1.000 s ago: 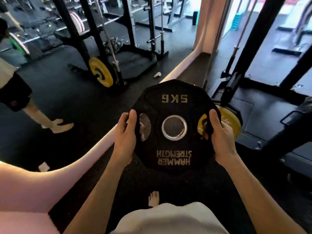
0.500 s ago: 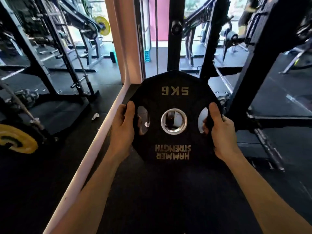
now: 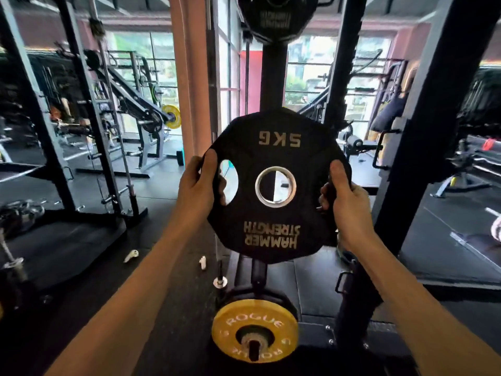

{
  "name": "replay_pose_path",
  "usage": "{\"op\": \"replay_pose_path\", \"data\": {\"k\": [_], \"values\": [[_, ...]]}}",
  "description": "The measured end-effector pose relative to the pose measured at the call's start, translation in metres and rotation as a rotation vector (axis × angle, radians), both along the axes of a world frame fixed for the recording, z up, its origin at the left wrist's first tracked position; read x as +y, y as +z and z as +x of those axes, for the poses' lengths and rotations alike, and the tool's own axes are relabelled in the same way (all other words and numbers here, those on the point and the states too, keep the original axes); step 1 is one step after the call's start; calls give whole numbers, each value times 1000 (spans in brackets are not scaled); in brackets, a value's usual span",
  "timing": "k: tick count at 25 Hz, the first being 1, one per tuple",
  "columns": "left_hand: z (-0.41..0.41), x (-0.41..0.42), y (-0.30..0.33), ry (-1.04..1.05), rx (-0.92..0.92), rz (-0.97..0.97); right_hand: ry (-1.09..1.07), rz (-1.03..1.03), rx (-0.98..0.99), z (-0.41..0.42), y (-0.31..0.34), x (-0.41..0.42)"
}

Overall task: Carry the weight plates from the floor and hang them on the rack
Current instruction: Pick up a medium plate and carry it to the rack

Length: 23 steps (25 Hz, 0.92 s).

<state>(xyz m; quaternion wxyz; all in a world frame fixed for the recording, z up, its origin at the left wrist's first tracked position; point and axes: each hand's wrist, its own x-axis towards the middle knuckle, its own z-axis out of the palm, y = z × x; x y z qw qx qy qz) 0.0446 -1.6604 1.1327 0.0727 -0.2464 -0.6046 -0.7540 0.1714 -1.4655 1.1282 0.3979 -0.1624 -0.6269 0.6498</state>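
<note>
Black 5 kg plate (image 3: 278, 213): we are holding it up in the air at chest height, face toward us, lettering upside down ("5KG" at the top, "HAMMER STRENGTH" at the bottom). It is sitting in front of the rack's black upright post (image 3: 271, 85), partly covering it.
Left hand (image 3: 199, 185): we are gripping the plate's left edge, thumb lying on the near face, fingers curling through the left grip hole.
Right hand (image 3: 345, 196): we are gripping the right edge the same way, thumb on the near face, fingers wrapping behind the rim.
Centre hole: we are seeing the post's dark edge and a bright background through it.
Yellow Rogue plate (image 3: 254, 331): it is hanging on a low peg of the rack, below the held plate and well apart from it.
Upper black plate (image 3: 276, 17): it is hanging on the post near the top of the view, above the held plate.
Floor (image 3: 168, 272): dark rubber matting; two small white objects (image 3: 131, 255) are lying on it to our left.
</note>
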Motion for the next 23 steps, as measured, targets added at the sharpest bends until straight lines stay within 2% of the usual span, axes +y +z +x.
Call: {"op": "replay_pose_path", "data": {"k": [9, 17, 23], "values": [[-132, 71, 39, -19, 101, -36, -98, 91, -8, -119, 38, 65], [-201, 110, 7, -75, 33, -26, -122, 85, -76, -192, 11, 100], [-243, 132, -5, -96, 138, -80, -121, 125, -53, -232, -2, 131]]}}
